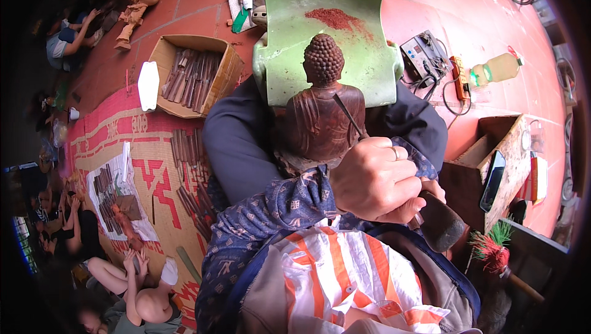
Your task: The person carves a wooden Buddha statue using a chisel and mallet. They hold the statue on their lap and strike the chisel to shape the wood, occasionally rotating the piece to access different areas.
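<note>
Between my knees stands a dark brown wooden Buddha statue, its curled-hair head pointing away and its draped back toward me. My left hand, with a ring on one finger, is closed around a chisel, whose narrow metal blade lies over the statue's back near the right shoulder. My right hand is just behind and to the right, mostly hidden by the left; its curled fingers are by a dark wooden mallet, gripping it. The mallet's head is close to the chisel's handle end.
A green plastic chair with reddish wood shavings stands ahead. Left are a cardboard box of chisels and more tools on cardboard. Right are an electric control box, a bottle, a wooden box, a phone and a brush.
</note>
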### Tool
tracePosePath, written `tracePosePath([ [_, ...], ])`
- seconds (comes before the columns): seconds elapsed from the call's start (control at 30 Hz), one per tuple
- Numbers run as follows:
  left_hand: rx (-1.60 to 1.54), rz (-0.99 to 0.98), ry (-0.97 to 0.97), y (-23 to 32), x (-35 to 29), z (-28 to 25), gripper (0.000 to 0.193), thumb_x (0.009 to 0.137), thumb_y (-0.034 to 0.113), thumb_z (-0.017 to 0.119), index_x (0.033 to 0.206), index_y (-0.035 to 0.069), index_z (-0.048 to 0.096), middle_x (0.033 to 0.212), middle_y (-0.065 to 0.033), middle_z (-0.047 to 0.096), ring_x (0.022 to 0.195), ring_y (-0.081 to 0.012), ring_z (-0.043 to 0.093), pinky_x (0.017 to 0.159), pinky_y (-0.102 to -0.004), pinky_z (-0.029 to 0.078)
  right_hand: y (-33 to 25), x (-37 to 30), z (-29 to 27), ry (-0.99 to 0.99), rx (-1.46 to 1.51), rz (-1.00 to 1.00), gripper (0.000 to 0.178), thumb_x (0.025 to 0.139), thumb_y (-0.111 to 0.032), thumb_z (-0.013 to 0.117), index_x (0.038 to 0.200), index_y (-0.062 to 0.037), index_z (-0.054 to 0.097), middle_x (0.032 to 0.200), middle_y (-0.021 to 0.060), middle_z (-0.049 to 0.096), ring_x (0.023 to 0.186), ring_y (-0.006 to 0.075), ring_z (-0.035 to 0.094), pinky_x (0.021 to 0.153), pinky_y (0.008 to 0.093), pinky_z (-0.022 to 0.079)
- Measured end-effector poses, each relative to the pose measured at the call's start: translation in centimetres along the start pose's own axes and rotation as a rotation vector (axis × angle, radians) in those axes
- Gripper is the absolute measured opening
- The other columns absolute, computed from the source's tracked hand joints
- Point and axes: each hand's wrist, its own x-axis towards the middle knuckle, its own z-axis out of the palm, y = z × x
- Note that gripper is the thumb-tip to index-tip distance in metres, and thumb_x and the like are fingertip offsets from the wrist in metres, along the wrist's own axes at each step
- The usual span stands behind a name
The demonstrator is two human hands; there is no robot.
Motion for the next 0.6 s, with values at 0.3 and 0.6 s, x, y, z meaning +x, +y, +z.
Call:
tracePosePath([
  [0.3,0.061,-0.129,0.012,-1.4,-0.2,0.4,0.024,0.077,0.024,0.062,0.06,0.01,0.05,0.056,-0.0021,0.043,0.05,-0.02,0.047,0.047,-0.0332,0.036,2.5,-2.3,-2.2,-0.252,0.031,0.255,0.014,0.08,-0.009,0.067,0.089,-0.0093,0.056,0.085,0.0019,0.059,0.077,0.0116,0.056,0.07,0.0274,0.045],
  [0.6,0.103,-0.233,0.005,-2.5,1.1,1.2,0.028,0.085,0.024,0.058,0.063,0.008,0.054,0.058,-0.0056,0.051,0.052,-0.0242,0.054,0.049,-0.0359,0.042,2.6,-1.1,-2.2,-0.26,0.213,0.346,0.042,0.072,-0.004,0.066,0.113,0.0019,0.057,0.077,-0.0002,0.054,0.069,0.0106,0.046,0.064,0.0254,0.038],
])
